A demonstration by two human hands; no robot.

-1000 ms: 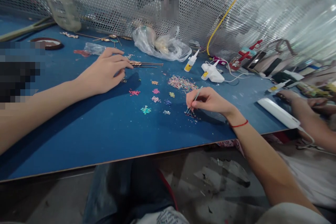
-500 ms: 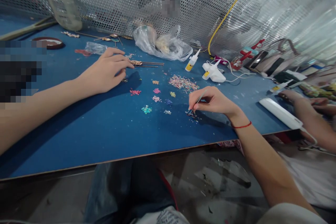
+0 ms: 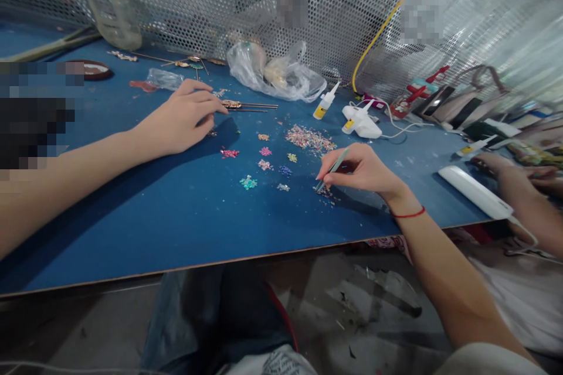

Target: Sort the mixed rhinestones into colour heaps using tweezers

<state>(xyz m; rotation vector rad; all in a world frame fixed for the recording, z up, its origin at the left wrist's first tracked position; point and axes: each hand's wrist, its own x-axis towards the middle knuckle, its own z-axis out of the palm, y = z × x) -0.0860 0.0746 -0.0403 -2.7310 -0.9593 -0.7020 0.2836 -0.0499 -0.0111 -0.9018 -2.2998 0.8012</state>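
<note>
My left hand point(image 3: 182, 120) rests on the blue table, its fingertips gripping the end of a gold-headed metal hairpin point(image 3: 248, 105) that points right. My right hand point(image 3: 360, 170) pinches slim metal tweezers point(image 3: 333, 170), their tips down at a small scatter of sequins point(image 3: 324, 192). Above it lies a heap of mixed pink sequins point(image 3: 310, 139). Several small sorted clusters of pink, teal and blue sequins point(image 3: 264, 158) lie between my hands. A red string circles my right wrist.
Along the back stand a perforated metal screen point(image 3: 352, 17), a plastic bag point(image 3: 277, 73), and white glue bottles point(image 3: 325, 102). At right, a co-worker's hand point(image 3: 514, 170) sits beside a long white device point(image 3: 475, 190). The table's front edge point(image 3: 197, 266) runs below my arms.
The whole view has drifted slightly right. My right hand has shifted a little right, and more of the tweezers' length shows. My left hand stays on the hairpin.
</note>
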